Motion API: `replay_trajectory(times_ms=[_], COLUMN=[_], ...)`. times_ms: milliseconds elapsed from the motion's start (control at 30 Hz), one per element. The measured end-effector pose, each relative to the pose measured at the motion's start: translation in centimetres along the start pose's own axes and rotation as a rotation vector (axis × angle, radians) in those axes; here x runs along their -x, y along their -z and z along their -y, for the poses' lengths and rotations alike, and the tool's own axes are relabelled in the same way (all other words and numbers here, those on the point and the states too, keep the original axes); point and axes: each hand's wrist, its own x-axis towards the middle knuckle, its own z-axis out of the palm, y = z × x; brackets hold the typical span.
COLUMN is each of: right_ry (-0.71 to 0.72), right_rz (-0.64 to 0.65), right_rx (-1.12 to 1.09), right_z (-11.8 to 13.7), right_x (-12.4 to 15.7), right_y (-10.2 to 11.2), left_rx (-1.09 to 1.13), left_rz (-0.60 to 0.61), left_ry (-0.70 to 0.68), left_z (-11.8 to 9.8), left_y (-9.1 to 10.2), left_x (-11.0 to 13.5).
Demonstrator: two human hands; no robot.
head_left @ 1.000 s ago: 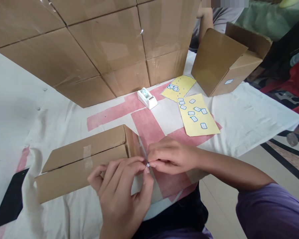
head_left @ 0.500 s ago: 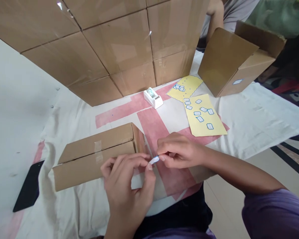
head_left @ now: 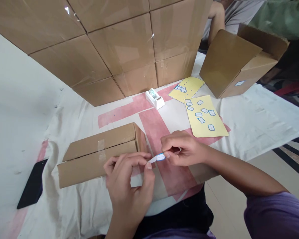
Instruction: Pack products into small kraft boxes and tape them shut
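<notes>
Between my hands is a small white sticker label [head_left: 160, 157] with a blue border, joined to a narrow white paper strip [head_left: 152, 160]. My right hand [head_left: 181, 148] pinches the label's edge between thumb and forefinger. The strip's other end is pinched by my left hand [head_left: 129, 181], whose remaining fingers curl loosely. Just behind my left hand lies a flat, closed cardboard box [head_left: 89, 162] with clear tape over its seam. A yellow sheet [head_left: 206, 127] bearing several similar labels lies beyond my right hand.
Stacked cardboard boxes [head_left: 124, 43] wall off the back. A white tape dispenser-like device [head_left: 155, 99] stands before them, near a second yellow sheet [head_left: 189, 87]. An open carton [head_left: 239, 73] stands at right, a person's arm [head_left: 216, 21] behind it. A black phone [head_left: 33, 184] lies left.
My right hand has drawn slightly right, away from my left, and more of the blue-edged label now shows between them. The whole view has shifted a little.
</notes>
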Motion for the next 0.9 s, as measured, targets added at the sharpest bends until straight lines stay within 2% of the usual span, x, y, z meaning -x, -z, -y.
replay_trajectory(times_ms=[100,167,267,333,400,467,533,633,733,900], right_ry=[0.022,0.032,-0.070,-0.259,-0.523,-0.776,-0.974,-1.119,-1.128,-1.160], right_rz=[-0.005,-0.008,-0.087,-0.194,-0.277,-0.263,-0.182,-0.094,-0.074,-0.160], right_rx=[-0.004,0.005,0.091,0.212,0.379,0.561,0.690,0.722,0.714,0.689], right_z=[0.0,0.1,-0.1,-0.7,-1.9,-3.3,-4.9,-6.9,-8.0,-8.8], right_x=[-0.1,-0.2,-0.3,0.0,0.9,2.1,3.2,4.2,4.3,4.2], right_y=[0.0,0.9,4.5,8.2,12.0,15.0,16.7,17.0,16.4,16.1], left_rx=[0.005,0.007,0.014,0.015,0.011,0.006,0.008,0.022,0.044,0.095], left_rz=[0.000,-0.003,-0.021,-0.028,-0.031,-0.033,-0.040,-0.048,-0.030,-0.017], left_ry=[-0.002,-0.015,-0.019,-0.024,-0.041,-0.053,-0.054,-0.042,-0.054,-0.063], left_z=[0.1,0.1,0.2,0.2,0.2,0.2,0.1,0.1,0.2,0.5], left_y=[0.0,0.1,0.1,0.0,0.0,-0.1,-0.2,-0.2,-0.1,0.2], left_x=[0.0,0.0,0.0,0.0,0.0,0.0,0.1,0.2,0.2,0.2])
